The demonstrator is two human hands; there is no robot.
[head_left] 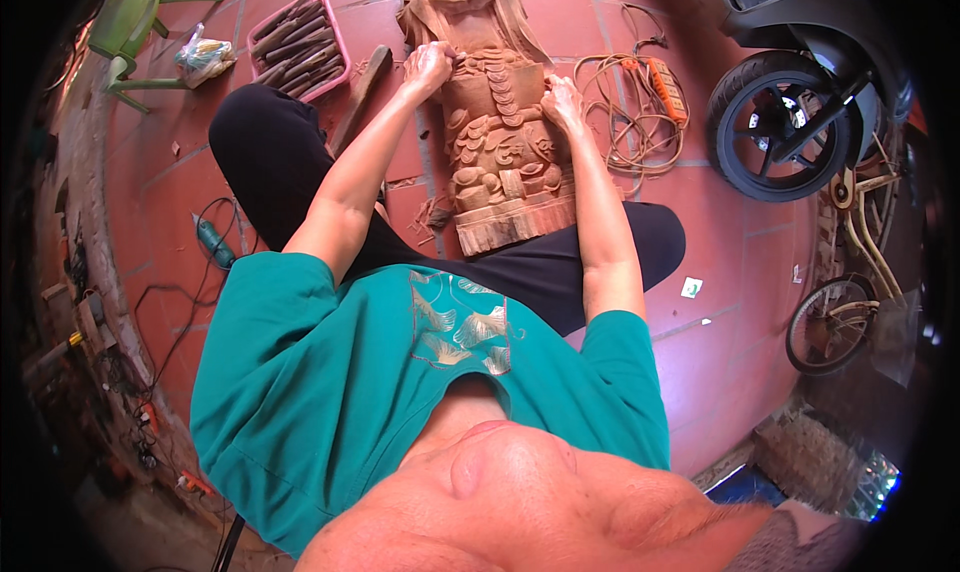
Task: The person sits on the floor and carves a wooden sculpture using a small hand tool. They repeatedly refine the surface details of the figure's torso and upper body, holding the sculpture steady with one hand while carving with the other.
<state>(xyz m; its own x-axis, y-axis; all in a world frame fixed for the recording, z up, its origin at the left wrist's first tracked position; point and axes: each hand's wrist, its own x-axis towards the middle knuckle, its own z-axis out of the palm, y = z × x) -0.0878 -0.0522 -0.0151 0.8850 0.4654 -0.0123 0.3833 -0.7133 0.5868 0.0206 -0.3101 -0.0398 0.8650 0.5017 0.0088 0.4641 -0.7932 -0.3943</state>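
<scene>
a long wooden carving (497,132) lies flat on the red tiled floor (720,262) between the person's legs, running away from the body. it is reddish-brown, bare wood, cut in deep relief: rows of rounded scale-like shapes and scrolls in the middle, folded forms at the far end, and a rough, splintered base nearest the body. the left hand (428,65) sits on the carving's left upper edge, its grip pinched on a thin tool (456,56) whose tip meets the wood. the right hand (563,102) rests on the carving's right edge, fingers curled against the wood; it holds nothing else that can be seen. a pink tray (300,44) of wooden-handled tools lies left of the carving, and a tangled cord (625,112) with a power strip lies right.
</scene>
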